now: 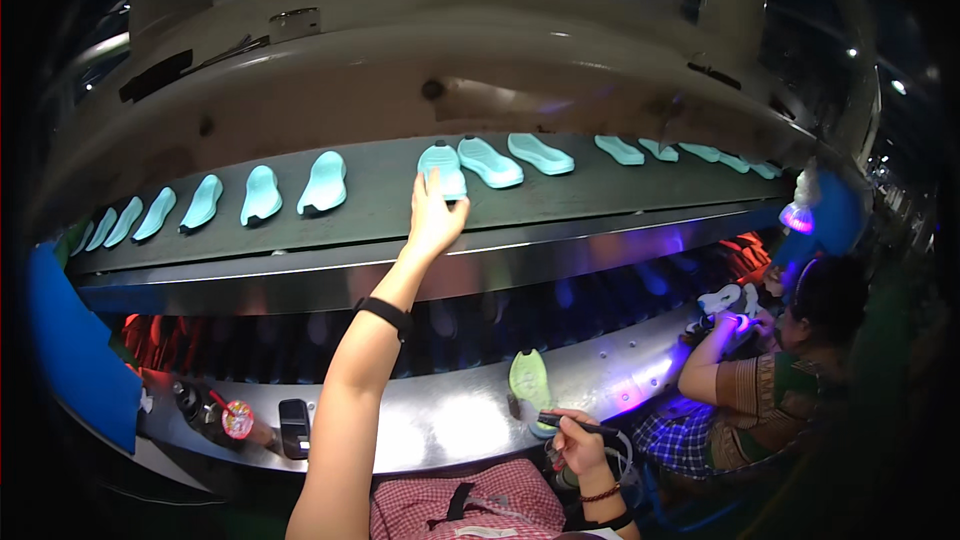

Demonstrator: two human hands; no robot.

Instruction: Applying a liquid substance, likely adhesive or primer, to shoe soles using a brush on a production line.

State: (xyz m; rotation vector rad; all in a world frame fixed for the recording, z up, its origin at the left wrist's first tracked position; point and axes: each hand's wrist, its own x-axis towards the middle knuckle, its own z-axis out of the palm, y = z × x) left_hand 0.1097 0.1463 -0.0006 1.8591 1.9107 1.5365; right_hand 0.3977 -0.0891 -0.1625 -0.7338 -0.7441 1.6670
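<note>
My left hand point(436, 220) reaches up to the upper belt, its fingers and thumb closed on a light blue shoe sole point(438, 158). The hand hides the middle of that sole, and another light blue sole point(488, 164) lies right beside it. Low in front of me, my right hand point(580, 445) grips a slim black pen-shaped tool point(588, 424), which points left. Near its tip, a yellow-green sole point(529, 378) rests on the shiny metal ledge point(455, 430). The lower end of this sole is pale, with a bluish edge partly behind the tool.
Several light blue soles lie along the dark belt point(385, 210). A lower belt glows red at its ends. On the ledge at left are a phone point(294, 428), a cup with a red straw point(238, 419) and a dark bottle point(190, 402). A co-worker point(800, 370) sits at right, handling soles under violet light.
</note>
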